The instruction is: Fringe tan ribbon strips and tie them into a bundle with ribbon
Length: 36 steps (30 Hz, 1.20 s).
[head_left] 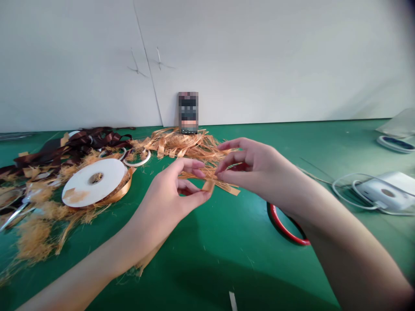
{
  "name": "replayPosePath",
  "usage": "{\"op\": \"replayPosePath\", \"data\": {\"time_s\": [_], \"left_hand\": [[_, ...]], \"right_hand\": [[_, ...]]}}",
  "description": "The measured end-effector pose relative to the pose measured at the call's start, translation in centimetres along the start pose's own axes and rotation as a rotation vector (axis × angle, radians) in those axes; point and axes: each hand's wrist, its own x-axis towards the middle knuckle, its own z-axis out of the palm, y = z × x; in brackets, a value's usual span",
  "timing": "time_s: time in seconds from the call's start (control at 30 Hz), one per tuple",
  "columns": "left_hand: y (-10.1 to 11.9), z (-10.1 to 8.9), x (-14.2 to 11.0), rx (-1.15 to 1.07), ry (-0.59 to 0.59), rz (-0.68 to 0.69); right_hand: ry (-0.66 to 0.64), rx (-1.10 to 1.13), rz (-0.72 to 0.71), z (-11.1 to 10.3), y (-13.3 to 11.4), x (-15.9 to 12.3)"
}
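My left hand point(171, 188) pinches a short piece of tan satin ribbon point(209, 186) between thumb and fingers, above the green tabletop. Close beside it, my right hand point(253, 166) has its thumb and forefinger drawn together near the ribbon's upper end. What those fingertips hold, perhaps fine threads, is too small to make out. Behind both hands lies a heap of frayed tan ribbon strips point(184, 144), partly covered by the fingers. A strand of frayed ribbon point(145, 261) shows below my left wrist.
A white ribbon spool point(106, 172) sits at left among tan fluff point(35, 235) and dark brown ribbon point(48, 157). A phone point(188, 110) leans on the back wall. At right are a red ring point(279, 219) under my forearm and a white device point(394, 190) with a cable.
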Motion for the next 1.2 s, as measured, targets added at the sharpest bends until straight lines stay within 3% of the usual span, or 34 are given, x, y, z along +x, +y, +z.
{"op": "replayPosePath", "data": {"time_s": [0.1, 0.3, 0.53, 0.73, 1.0, 1.2], "left_hand": [[-0.2, 0.1, 0.1, 0.003, 0.014, -0.002], [-0.5, 0.1, 0.1, -0.012, 0.007, 0.013], [-0.4, 0.0, 0.1, 0.0, 0.02, 0.02], [-0.8, 0.0, 0.2, -0.006, 0.017, 0.045], [-1.0, -0.2, 0.3, 0.02, 0.038, 0.058], [-1.1, -0.2, 0.4, -0.038, 0.019, 0.064]], "right_hand": [[0.019, 0.031, 0.016, -0.2, -0.1, 0.0], [-0.189, 0.013, 0.026, 0.2, 0.2, 0.0], [0.044, 0.038, 0.009, -0.2, 0.2, 0.1], [-0.169, 0.087, 0.012, 0.4, 0.6, 0.2], [0.097, 0.141, 0.0, -0.3, 0.3, 0.4], [-0.117, 0.13, 0.001, 0.4, 0.3, 0.2]]}}
